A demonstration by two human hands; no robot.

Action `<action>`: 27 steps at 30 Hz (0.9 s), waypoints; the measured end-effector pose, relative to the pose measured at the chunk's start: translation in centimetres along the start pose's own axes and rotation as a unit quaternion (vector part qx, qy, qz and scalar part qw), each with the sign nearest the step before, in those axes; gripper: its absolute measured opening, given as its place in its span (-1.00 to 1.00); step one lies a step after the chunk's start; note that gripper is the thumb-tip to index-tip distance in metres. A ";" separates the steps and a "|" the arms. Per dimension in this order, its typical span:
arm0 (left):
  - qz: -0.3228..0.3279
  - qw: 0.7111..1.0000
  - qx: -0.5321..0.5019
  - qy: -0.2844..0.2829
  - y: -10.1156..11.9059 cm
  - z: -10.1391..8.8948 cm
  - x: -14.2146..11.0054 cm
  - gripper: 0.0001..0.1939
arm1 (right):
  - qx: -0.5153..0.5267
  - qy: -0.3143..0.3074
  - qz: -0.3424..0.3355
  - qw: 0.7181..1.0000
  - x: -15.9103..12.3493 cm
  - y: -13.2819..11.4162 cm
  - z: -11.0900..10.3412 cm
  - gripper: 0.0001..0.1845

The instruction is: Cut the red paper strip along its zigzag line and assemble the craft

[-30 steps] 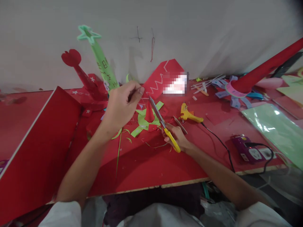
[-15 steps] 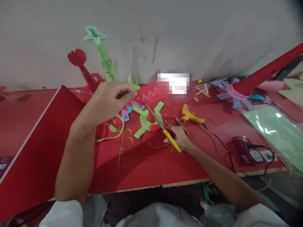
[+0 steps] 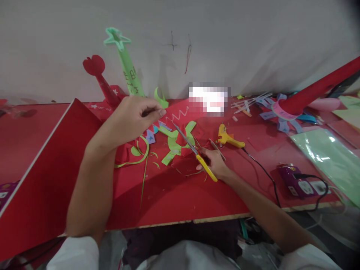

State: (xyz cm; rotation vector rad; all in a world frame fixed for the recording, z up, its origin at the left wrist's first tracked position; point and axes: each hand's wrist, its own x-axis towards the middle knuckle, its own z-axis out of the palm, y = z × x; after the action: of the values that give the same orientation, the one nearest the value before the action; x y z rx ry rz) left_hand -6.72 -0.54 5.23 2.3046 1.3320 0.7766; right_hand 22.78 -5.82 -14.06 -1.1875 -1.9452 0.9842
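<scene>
Closest to me, the right hand (image 3: 212, 161) grips yellow-handled scissors (image 3: 194, 149), fingers curled round them; how far the 2 blades are parted I can't tell. Their long axis runs away and leftward, above a green paper ring (image 3: 172, 144). Off to the right lies a yellow glue gun (image 3: 229, 138). At the scissor tips, contact unclear, is the red paper (image 3: 176, 109), zigzag-marked, its length slanting away rightward. The left hand (image 3: 135, 114), nearer to it, pinches it between thumb and finger. Beyond, a green tower (image 3: 129, 71) leans before the wall (image 3: 239, 45).
</scene>
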 end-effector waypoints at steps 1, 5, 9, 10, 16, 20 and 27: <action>0.002 1.000 0.003 -0.003 0.1 0.2 0.0 -0.70 | -0.002 -0.001 0.000 1.000 0.0 0.0 0.0 -0.25; 0.007 1.000 0.008 -0.005 0.2 0.6 0.0 -0.68 | -0.020 -0.006 0.003 1.000 0.0 0.2 0.0 -0.25; -0.002 1.000 0.009 -0.006 0.2 0.6 -0.1 -0.70 | -0.042 -0.001 -0.007 0.999 0.0 0.3 0.0 -0.26; -0.004 1.000 0.010 -0.007 0.2 0.6 -0.1 -0.71 | -0.042 0.001 -0.009 0.999 0.0 0.3 0.0 -0.26; -0.001 1.000 0.015 -0.014 0.2 0.4 0.0 -0.70 | -0.042 -0.002 -0.006 0.999 -0.1 0.5 0.0 -0.28; -0.004 1.000 0.014 -0.012 0.2 0.4 0.0 -0.72 | -0.037 0.004 -0.005 0.999 -0.1 0.6 0.1 -0.28; -0.002 1.000 0.016 -0.021 0.1 0.4 0.0 -0.71 | -0.042 0.021 -0.006 0.999 0.0 0.7 -0.1 -0.27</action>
State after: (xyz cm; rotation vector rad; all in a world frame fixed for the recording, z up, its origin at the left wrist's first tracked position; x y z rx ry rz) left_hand -6.42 -0.56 4.95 2.3294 1.3405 0.7075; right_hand 23.17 -5.59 -14.62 -1.2317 -1.9758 0.8720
